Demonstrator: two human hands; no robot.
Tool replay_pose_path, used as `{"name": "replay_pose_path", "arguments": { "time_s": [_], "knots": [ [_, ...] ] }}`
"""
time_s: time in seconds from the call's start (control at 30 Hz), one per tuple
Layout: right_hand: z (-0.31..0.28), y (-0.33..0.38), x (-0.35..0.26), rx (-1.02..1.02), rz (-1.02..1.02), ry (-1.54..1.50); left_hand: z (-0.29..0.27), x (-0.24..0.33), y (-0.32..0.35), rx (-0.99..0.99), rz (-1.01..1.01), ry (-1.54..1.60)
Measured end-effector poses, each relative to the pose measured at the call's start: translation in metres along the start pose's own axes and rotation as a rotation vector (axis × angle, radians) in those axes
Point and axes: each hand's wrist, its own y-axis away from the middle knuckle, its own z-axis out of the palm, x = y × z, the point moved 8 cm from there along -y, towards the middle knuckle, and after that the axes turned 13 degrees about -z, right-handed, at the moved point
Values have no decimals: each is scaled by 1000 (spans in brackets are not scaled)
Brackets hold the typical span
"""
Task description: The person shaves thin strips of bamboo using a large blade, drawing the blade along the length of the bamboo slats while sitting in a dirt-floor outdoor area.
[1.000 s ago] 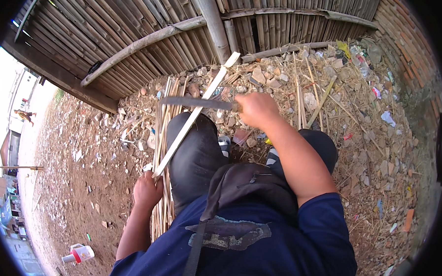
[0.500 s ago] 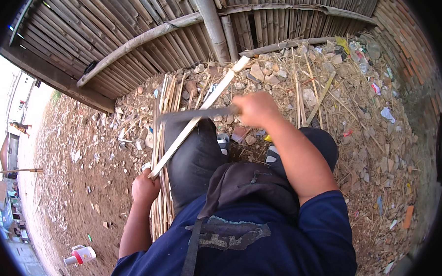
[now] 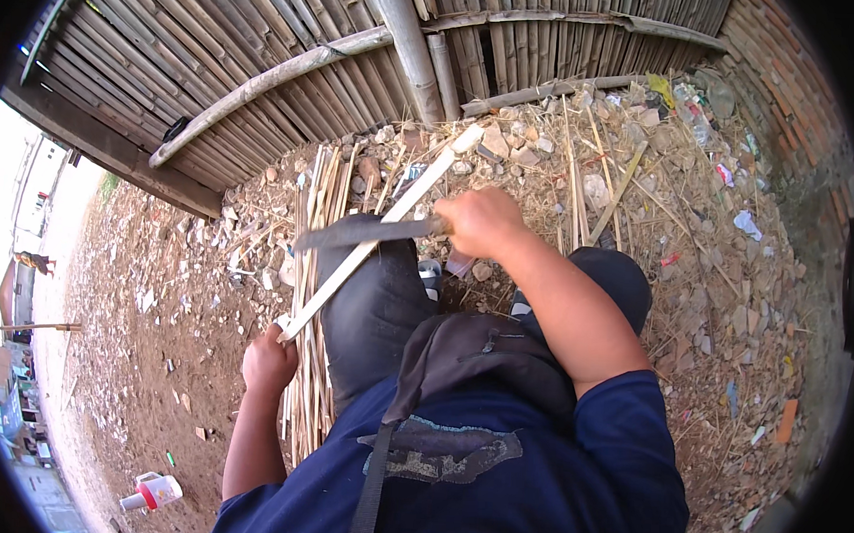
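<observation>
**A:** What do you see from up here?

**B:** I am looking down at a person sitting on the dirt ground (image 3: 127, 368). My view shows both bare hands busy. The left hand (image 3: 268, 362) is curled tight around the low end of a long pale bamboo strip (image 3: 381, 226). The strip goes up and away at a slant, over the left knee (image 3: 373, 293), and its far end points at the stones by the fence.

**A:** And the other hand?

**B:** The right hand (image 3: 484, 221) is closed around the handle of a big knife (image 3: 366, 233). The dark blade lies flat and points to the left. It crosses the strip right about at the strip's middle, and the two touch there (I cannot tell how deep the blade sits).

**A:** What else is around?

**B:** A bundle of thin bamboo sticks (image 3: 313, 290) lies on the ground just beside the left leg, running from the left hand up toward the bamboo fence (image 3: 265, 50). More loose sticks and dry straw (image 3: 631, 180) lie on the right side of the ground, mixed with stones and bits of trash. A small red and white cup (image 3: 153, 492) lies on its side near the lower left edge of the ground, well apart from the hands.
</observation>
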Motion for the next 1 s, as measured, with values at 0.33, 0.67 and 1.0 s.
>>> {"name": "replay_pose_path", "arguments": {
  "time_s": [0.33,0.67,1.0],
  "knots": [
    [-15,26,69,108,447,-52,3,-15,-8,-11,12,3],
    [16,-6,-12,58,-103,119,3,-7,-1,10,-1,23],
    [-2,18,82,128,387,-75,3,-23,-8,14,-7,-23]
  ]
}}
